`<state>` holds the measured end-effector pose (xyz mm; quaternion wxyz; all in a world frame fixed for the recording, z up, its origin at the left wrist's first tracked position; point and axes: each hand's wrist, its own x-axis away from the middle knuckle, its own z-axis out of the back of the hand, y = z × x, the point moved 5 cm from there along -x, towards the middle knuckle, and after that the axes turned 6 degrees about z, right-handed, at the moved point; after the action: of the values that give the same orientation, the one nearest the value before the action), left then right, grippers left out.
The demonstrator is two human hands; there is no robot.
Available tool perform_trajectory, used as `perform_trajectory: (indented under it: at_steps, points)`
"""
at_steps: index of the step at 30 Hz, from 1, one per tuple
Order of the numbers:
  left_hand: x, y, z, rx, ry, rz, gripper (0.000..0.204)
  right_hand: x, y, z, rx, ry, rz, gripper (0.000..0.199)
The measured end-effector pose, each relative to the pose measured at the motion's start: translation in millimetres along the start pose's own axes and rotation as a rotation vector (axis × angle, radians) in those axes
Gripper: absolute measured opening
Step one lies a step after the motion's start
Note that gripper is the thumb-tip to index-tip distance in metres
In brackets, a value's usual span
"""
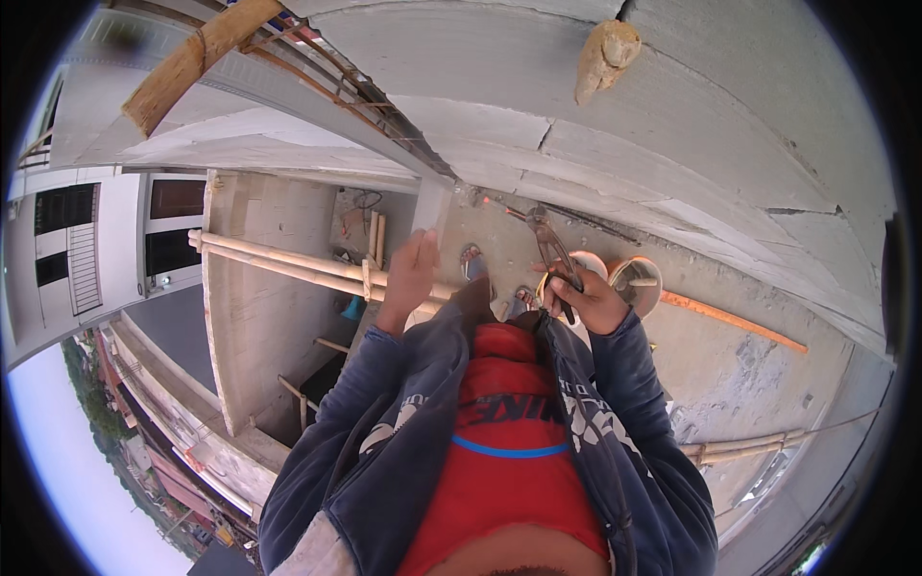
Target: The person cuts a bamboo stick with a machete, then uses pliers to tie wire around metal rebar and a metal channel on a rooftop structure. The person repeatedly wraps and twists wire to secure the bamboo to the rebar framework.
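Observation:
My right hand (597, 302) is closed around the dark handles of a pair of pincers (549, 240). Their metal jaws point away from me, over the concrete floor. On the other side, my left hand (411, 278) is held up with its fingers stretched out and nothing in it. Below or beside that hand run two long bamboo poles (279, 257); whether it touches them I cannot tell. Past the right hand stand an orange-rimmed bucket (638, 278) with something pale in it and a second bucket (588, 261), partly hidden by the hand.
A grey block wall (730, 125) rises ahead, with a wooden stub (607, 60) jutting from it. Steel bars (360, 101) and a timber piece (197, 65) are at upper left. An orange pole (735, 321) lies on the floor. Left of the poles is a drop.

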<state>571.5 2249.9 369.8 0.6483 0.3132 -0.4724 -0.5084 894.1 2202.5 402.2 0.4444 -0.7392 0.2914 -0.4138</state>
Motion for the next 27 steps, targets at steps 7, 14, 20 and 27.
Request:
perform_trajectory:
  at_steps: [7,14,20,27]
  points:
    - [28.6,-89.3,-19.3,0.379,0.055,0.487,0.033,82.0,394.4,126.5,0.231,0.428,-0.8,0.051]
    - [47.7,-146.0,-70.3,-0.032,0.015,0.509,0.033,161.7,592.1,157.9,0.322,0.654,-1.07,0.051]
    - [43.5,-157.7,-124.5,-0.134,-0.086,0.421,0.032,209.9,627.7,166.8,0.19,0.827,-1.183,0.051]
    - [53.2,-103.8,-198.2,-0.136,-0.172,0.137,0.035,223.5,634.8,166.5,0.352,0.921,-0.901,0.067]
